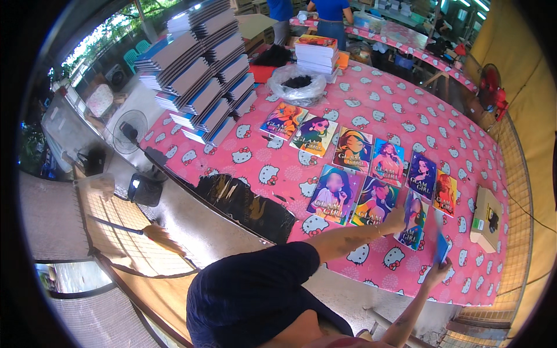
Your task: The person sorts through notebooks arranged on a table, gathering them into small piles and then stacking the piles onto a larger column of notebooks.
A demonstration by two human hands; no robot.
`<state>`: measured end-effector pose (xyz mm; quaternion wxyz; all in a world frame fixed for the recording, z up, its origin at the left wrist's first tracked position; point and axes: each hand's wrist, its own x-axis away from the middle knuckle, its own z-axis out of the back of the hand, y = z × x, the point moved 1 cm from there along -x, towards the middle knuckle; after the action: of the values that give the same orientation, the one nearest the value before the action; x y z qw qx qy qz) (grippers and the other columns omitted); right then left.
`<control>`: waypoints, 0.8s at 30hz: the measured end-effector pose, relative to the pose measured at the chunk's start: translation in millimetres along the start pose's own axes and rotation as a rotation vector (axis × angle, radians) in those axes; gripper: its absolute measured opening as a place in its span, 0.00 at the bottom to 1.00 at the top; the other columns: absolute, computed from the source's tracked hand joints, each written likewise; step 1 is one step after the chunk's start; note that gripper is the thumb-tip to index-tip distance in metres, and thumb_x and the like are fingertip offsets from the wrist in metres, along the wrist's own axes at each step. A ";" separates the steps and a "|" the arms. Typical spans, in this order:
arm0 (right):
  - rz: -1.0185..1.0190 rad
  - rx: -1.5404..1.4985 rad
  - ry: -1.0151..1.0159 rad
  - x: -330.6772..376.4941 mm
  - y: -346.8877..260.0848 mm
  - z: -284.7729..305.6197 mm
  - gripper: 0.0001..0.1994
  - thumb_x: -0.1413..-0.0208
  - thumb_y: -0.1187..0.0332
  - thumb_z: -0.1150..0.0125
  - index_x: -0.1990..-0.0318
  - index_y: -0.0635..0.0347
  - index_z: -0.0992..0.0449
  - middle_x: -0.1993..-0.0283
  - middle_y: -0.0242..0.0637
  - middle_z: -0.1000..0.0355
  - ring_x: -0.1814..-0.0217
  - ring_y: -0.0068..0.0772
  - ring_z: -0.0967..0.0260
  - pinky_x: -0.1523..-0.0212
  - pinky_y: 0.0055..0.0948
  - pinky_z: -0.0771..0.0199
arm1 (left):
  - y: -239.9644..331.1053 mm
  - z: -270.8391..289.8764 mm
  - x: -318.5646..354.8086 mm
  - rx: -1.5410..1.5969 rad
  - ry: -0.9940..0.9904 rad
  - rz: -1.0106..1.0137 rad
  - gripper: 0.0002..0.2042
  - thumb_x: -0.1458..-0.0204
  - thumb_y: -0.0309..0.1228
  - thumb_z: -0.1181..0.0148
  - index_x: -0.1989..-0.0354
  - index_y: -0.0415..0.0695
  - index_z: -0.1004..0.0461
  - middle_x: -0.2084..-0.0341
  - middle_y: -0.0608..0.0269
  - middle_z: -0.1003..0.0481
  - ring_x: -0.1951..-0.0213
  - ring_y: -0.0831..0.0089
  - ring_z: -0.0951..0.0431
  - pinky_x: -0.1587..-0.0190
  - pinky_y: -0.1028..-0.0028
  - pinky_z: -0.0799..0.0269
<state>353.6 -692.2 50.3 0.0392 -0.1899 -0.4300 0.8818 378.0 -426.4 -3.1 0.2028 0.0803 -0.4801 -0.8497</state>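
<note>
My right hand (pixel 439 271) grips the lower end of a thin blue notebook (pixel 442 248), tilted up over the table's right part and partly blurred. My left hand (pixel 395 221) is over the left edge of a dark, colourful notebook (pixel 413 227); its fingers are too blurred to make out. Several illustrated notebooks lie face up in two rough rows. Among them are a purple one (pixel 332 194), a multicoloured one (pixel 373 200), an orange-haired design (pixel 353 149), a light blue one (pixel 388 160), a dark violet one (pixel 422 174) and an orange one (pixel 445 192).
The table (pixel 255 139) has a pink patterned cover, torn over a black patch (pixel 249 203). Tall notebook stacks (pixel 200 75) stand at the back left, near a plastic bag (pixel 299 87) and a smaller stack (pixel 317 55). A cardboard box (pixel 486 220) lies right. Two people stand beyond.
</note>
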 end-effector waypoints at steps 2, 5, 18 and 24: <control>0.137 0.043 -0.122 14.9 -7.9 15.2 0.14 0.52 0.81 0.45 0.56 0.64 0.27 0.63 0.40 0.31 0.65 0.39 0.32 0.60 0.33 0.31 | 3.8 35.5 -0.8 0.396 -0.280 -0.011 0.20 0.61 0.25 0.36 0.58 0.33 0.31 0.61 0.45 0.26 0.65 0.57 0.22 0.63 0.64 0.25; 0.374 -0.006 -0.164 52.3 -47.4 11.8 0.13 0.52 0.82 0.44 0.57 0.65 0.25 0.60 0.41 0.30 0.57 0.39 0.32 0.55 0.33 0.31 | -15.5 155.0 18.3 0.904 -0.438 0.054 0.15 0.60 0.25 0.39 0.61 0.37 0.28 0.62 0.56 0.27 0.62 0.65 0.25 0.58 0.67 0.28; 1.101 -0.278 -0.738 231.5 -249.9 -269.3 0.16 0.56 0.73 0.41 0.58 0.48 0.20 0.51 0.33 0.29 0.47 0.46 0.34 0.48 0.49 0.35 | -228.1 412.4 164.8 -0.984 0.445 -0.170 0.26 0.53 0.36 0.41 0.42 0.44 0.31 0.55 0.44 0.32 0.62 0.52 0.25 0.59 0.64 0.28; 0.571 0.264 -0.393 126.1 -153.9 -220.2 0.23 0.50 0.63 0.40 0.45 0.57 0.32 0.54 0.48 0.31 0.50 0.51 0.32 0.54 0.50 0.32 | -152.3 292.9 92.6 -0.549 0.083 0.273 0.25 0.53 0.40 0.37 0.47 0.42 0.31 0.58 0.45 0.27 0.58 0.53 0.23 0.59 0.58 0.27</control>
<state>303.6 -402.6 8.5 -0.2674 -0.1226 -0.2415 0.9247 156.5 -166.4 27.3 0.3487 -0.0081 -0.2302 -0.9085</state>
